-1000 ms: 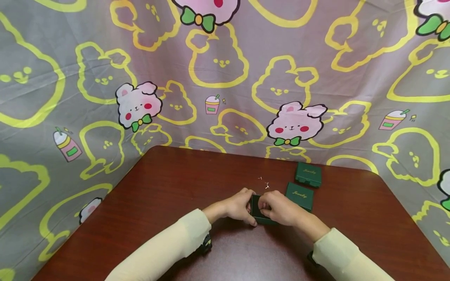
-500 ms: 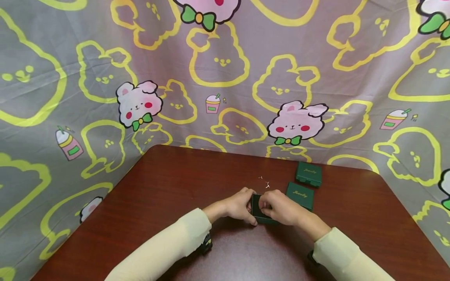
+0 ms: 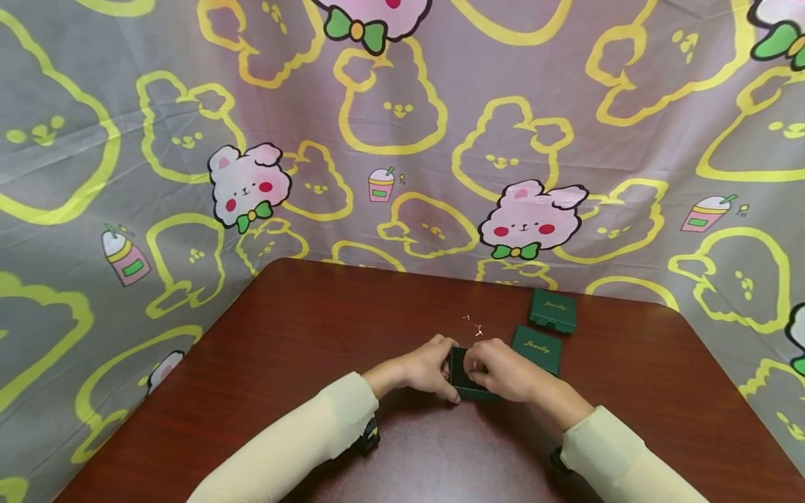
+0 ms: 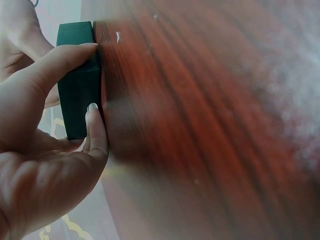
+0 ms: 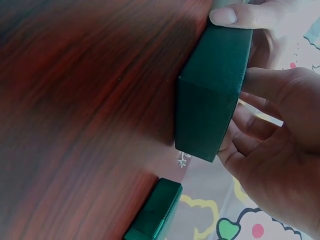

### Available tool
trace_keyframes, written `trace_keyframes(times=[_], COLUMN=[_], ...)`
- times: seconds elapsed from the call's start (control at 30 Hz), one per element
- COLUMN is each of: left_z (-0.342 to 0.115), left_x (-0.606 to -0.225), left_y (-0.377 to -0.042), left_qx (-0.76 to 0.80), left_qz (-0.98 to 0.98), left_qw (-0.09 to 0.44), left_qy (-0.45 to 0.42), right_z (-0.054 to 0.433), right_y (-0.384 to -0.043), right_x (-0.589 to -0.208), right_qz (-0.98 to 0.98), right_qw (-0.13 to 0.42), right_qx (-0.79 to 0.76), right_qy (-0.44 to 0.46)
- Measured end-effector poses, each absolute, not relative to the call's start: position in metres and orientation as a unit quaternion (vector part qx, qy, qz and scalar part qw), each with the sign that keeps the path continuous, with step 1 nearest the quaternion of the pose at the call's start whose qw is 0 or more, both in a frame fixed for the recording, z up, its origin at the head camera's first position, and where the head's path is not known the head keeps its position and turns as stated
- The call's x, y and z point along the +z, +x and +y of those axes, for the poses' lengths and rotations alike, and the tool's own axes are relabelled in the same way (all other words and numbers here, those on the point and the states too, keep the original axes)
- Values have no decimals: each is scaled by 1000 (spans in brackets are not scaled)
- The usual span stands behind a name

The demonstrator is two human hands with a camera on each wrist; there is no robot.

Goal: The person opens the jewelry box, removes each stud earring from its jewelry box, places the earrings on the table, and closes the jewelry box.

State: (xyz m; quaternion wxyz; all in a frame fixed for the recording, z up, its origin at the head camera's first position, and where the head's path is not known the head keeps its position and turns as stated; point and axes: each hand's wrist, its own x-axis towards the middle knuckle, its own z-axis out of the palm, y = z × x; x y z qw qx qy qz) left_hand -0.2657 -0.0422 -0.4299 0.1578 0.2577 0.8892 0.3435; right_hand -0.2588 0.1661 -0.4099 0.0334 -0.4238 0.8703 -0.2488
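Note:
A small dark green box (image 3: 476,395) stands uncovered on the table, its black inside facing up. My left hand (image 3: 430,367) grips it from the left, thumb on the near wall; the left wrist view shows fingers along the wall of this box (image 4: 80,97). From the right, my right hand (image 3: 506,374) reaches over the rim with curled fingers, their tips inside. Whatever lies between those fingertips is hidden. Beyond the box lie several tiny silvery pieces (image 3: 479,332) resembling ear studs; one star-shaped silvery piece (image 5: 182,161) appears in the right wrist view.
Right of the hands lies a green lid or closed box (image 3: 537,351) with gold "Jewelry" lettering. Behind it is a similar green box (image 3: 553,312). The brown wooden table (image 3: 327,307) ends at a patterned cloth (image 3: 434,168) at the back and sides.

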Motion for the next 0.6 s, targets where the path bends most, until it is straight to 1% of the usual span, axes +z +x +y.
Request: trace_keyframes(times=[0.6], left_z=[-41], left_x=[-430], left_y=[-265], left_qx=[335], left_qz=[893], left_qw=[144], left_qy=[263], right_z=[169], right_y=[-259], right_x=[-405], right_qz=[873], right_qw=[40], right_qx=[-241], right_qy=[-422])
